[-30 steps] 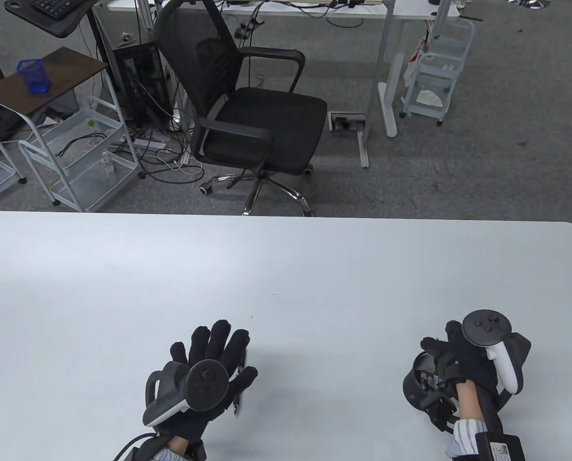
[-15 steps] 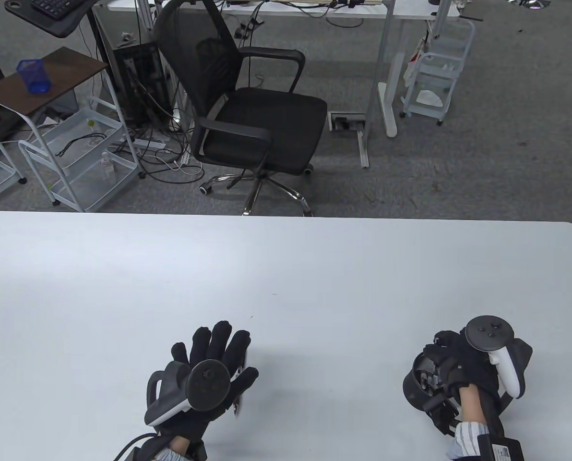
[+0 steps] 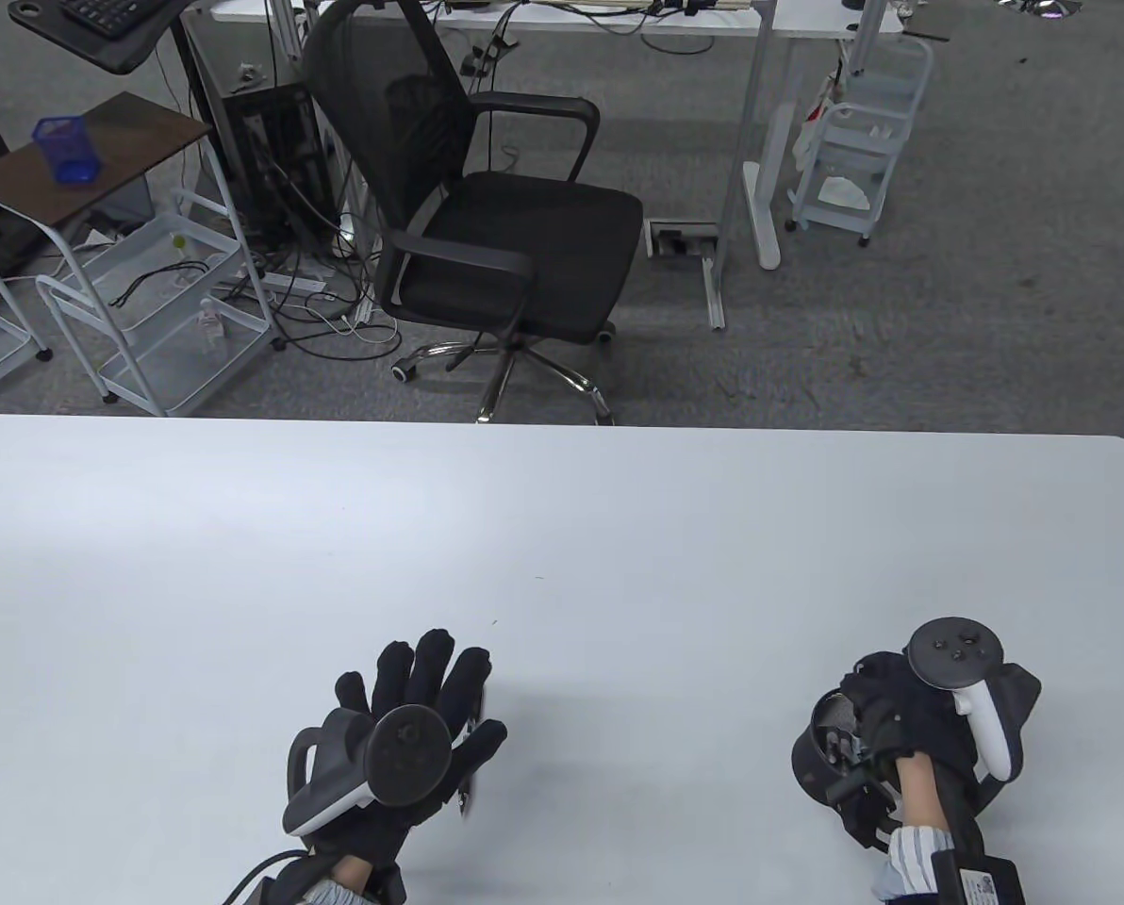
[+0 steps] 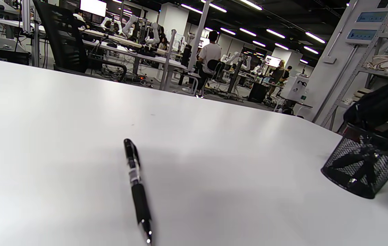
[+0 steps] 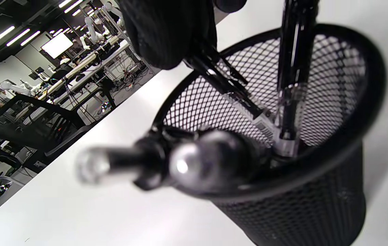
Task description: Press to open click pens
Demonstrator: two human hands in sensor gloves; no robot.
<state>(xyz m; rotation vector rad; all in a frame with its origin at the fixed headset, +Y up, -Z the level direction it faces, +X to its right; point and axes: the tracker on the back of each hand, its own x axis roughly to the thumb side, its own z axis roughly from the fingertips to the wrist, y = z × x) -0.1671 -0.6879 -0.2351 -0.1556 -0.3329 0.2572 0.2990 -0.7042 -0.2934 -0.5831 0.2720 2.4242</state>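
A black click pen (image 4: 137,191) lies on the white table (image 3: 562,528), its metal tip toward the near edge. My left hand (image 3: 421,679) is spread flat just above it, fingers extended. Only the pen's edge (image 3: 472,754) shows beside the palm in the table view. A black mesh pen cup (image 3: 812,764) stands at the front right, with several black pens inside it (image 5: 291,68). My right hand (image 3: 854,702) is curled over the cup's mouth. A gloved finger (image 5: 166,30) touches the top of a tilted pen (image 5: 228,85). Whether it grips a pen is hidden.
The mesh cup (image 4: 361,171) shows in the left wrist view, far to the right of the lying pen. A black office chair (image 3: 487,217) stands beyond the table's far edge, and white carts (image 3: 147,311) stand on the floor at the left.
My right hand has sunk lower and a little nearer over the cup's mouth. The left hand and the lying pen have not moved.
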